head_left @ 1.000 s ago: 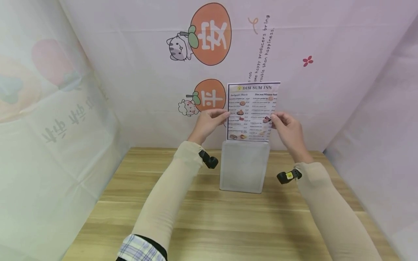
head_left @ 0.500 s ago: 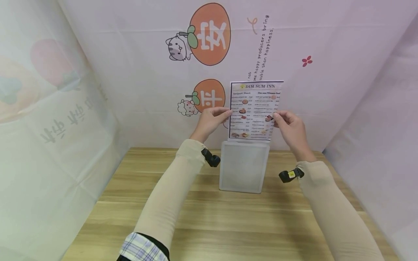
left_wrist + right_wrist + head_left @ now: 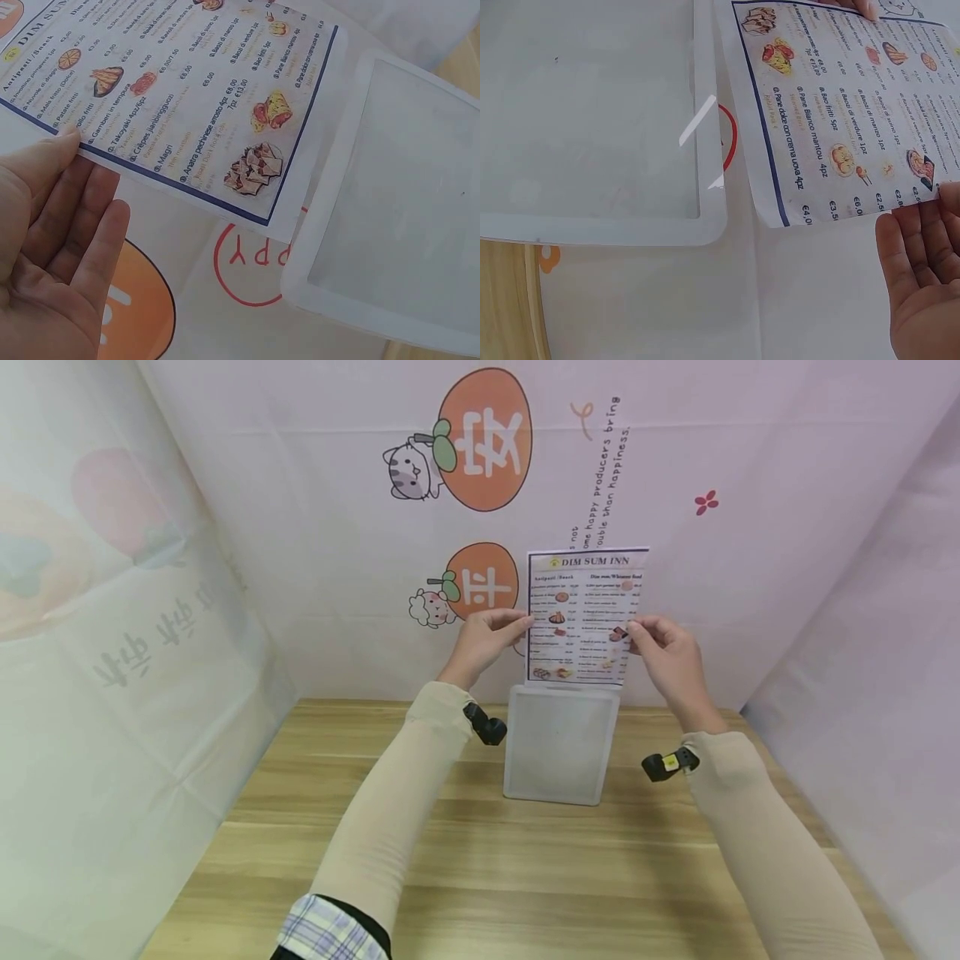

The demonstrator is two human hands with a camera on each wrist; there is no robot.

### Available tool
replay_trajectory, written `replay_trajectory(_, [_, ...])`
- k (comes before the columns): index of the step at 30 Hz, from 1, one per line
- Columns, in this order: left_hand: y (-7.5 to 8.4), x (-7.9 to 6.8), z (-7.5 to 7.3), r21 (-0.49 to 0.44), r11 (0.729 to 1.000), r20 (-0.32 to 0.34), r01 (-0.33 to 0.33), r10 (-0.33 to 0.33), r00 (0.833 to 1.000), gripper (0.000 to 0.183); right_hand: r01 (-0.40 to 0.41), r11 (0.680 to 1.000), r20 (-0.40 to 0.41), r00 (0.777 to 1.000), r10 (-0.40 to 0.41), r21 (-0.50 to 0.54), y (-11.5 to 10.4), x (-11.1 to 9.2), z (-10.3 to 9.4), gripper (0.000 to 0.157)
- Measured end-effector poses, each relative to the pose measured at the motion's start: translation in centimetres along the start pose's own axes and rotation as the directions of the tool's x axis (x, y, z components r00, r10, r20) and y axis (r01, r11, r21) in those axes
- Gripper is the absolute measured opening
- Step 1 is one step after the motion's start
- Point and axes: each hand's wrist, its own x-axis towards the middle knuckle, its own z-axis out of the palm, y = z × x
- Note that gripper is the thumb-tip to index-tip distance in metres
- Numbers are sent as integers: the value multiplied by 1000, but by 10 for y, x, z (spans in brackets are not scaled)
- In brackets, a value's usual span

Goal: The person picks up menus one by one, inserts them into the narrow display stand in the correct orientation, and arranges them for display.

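A printed menu sheet (image 3: 581, 618) headed "DIM SUM INN" is held up between both hands, its text facing the head camera. My left hand (image 3: 480, 643) pinches its left edge between thumb and fingers; in the left wrist view the thumb lies on the printed face. Along the right edge, my right hand (image 3: 670, 664) pinches the sheet the same way. Just below the sheet stands a clear display holder (image 3: 561, 745) with a white frame, upright on the table. In the right wrist view the sheet's bottom edge (image 3: 761, 150) lies close beside the holder's rim (image 3: 709, 150).
The wood-grain table (image 3: 525, 877) stretches in front of the holder. Behind it hangs a pale printed backdrop (image 3: 337, 568) with orange fruit and animal drawings, and more cloth hangs at both sides. Each wrist wears a black strap with a small camera.
Over the last second both hands have shifted the menu sheet slightly to the right. Since half a second ago it has dropped a very little. The holder has stayed in place.
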Motion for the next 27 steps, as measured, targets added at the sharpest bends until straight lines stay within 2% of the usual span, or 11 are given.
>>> replay_trajectory(15, [-5,-1,0,-6,1000,-6,-3,3,1000,32,30,999,25,999,-31,14,1,0,1,50])
replay_trajectory(27, [-13,-6,-2,-38,999,-2,8,-8,1000,31,-9,1000,61,998,8,13,5,0,5,52])
